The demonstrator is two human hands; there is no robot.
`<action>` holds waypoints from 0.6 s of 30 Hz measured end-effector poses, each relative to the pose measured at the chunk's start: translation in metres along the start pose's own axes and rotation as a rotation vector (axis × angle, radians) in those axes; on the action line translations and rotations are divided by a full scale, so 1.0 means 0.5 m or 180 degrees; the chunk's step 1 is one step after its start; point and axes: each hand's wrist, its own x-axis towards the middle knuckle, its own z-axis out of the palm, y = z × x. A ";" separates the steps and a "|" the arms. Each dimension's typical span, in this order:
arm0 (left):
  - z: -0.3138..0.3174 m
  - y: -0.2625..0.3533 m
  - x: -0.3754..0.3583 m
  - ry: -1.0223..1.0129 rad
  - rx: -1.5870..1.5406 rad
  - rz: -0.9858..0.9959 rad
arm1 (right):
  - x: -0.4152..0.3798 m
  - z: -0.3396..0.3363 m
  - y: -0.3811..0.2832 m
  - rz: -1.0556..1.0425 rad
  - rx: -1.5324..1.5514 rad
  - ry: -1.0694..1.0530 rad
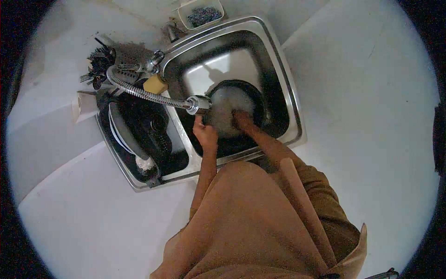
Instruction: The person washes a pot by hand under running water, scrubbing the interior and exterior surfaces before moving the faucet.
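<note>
A round dark pan (pixel 260 104) sits in the right basin of a steel sink, with cloudy greyish water inside it. My left hand (pixel 205 134) is closed at the pan's left edge, thumb up, just below the faucet head (pixel 199 105); its fingertips are hidden. My right hand (pixel 242 120) reaches into the pan, over or in the cloudy water. Its fingers are dark and blurred, so whether they hold anything cannot be made out. The flexible metal faucet hose (pixel 144 93) arches in from the left.
In the left basin (pixel 179 156) stand plates (pixel 121 132) and dark cookware (pixel 158 132). A yellow sponge (pixel 155 84) lies on the sink's divider. Cutlery (pixel 100 63) stands at the upper left. A white tub (pixel 186 10) holding a scrubber (pixel 204 16) sits behind the sink.
</note>
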 end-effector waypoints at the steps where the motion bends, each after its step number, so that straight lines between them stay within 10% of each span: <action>1: 0.001 -0.013 0.001 0.0040 -0.0141 0.0147 | 0.004 0.005 0.003 0.0215 -0.0287 0.0241; 9: -0.007 -0.025 0.005 -0.0041 -0.0133 0.0202 | 0.025 -0.112 -0.090 0.0517 -0.1251 0.0651; 15: 0.002 0.031 -0.006 -0.0099 -0.0039 0.0063 | -0.013 0.014 -0.035 0.0630 -0.1017 -0.0242; 18: -0.009 0.028 -0.006 -0.0175 0.1070 0.0371 | 0.013 0.094 0.030 0.0718 0.0172 0.0734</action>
